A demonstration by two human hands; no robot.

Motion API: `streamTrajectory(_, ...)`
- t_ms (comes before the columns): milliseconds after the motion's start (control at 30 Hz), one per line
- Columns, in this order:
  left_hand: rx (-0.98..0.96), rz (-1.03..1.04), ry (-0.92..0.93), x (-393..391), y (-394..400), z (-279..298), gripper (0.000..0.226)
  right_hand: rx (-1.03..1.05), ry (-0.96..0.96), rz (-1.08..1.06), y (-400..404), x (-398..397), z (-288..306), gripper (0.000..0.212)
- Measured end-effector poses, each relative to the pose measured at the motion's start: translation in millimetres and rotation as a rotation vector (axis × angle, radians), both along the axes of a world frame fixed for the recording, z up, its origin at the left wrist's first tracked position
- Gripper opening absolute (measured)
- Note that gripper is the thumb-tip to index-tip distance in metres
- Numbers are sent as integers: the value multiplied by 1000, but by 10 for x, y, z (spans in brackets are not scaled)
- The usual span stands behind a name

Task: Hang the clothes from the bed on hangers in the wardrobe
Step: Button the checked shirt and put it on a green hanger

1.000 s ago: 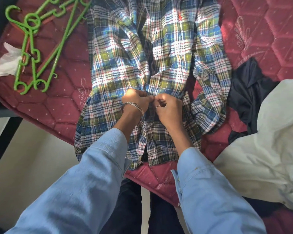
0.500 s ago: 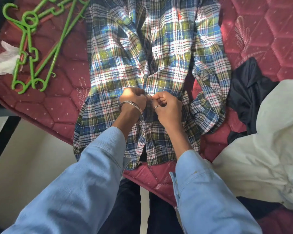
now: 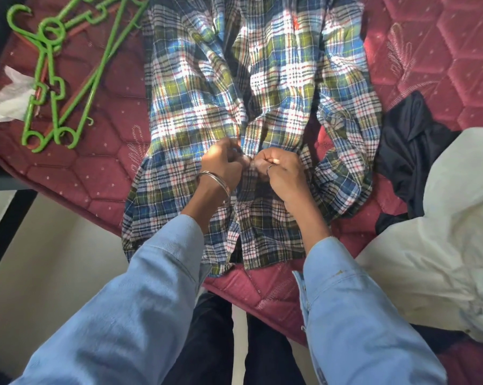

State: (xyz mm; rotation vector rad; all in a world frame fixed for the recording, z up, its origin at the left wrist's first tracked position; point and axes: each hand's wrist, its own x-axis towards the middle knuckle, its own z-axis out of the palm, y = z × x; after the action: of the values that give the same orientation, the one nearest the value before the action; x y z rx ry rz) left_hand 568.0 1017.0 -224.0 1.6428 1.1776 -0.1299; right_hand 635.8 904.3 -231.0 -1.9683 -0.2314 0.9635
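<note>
on the bed, both hands' grip pinching the plaid shirt placket.

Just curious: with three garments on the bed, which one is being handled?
The plaid shirt: the left hand and right hand pinch its front. The dark garment and white cloth lie untouched.

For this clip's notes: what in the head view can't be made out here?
- Button or buttonhole: hidden by the fingers of the left hand and right hand pinching the shirt placket.
- Shirt collar: cut off by the top edge.
- Hangers: overlapping, partly cut off by the top edge; count unclear.
- Dark garment: partly under the white cloth; type unclear.
- Wardrobe: not in view.
</note>
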Motion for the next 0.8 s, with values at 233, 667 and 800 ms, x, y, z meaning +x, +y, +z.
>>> streamTrajectory(233,146,258,84,-209,117,-45,17,-105,-411,-140,-172,-12,14,14)
streamTrajectory(667,432,238,486,-826,362,-41,16,-189,-181,-399,-627,-63,-74,34)
streamTrajectory(800,465,170,614,-897,405,-71,30,-106,-89,-544,-732,-97,-21,25)
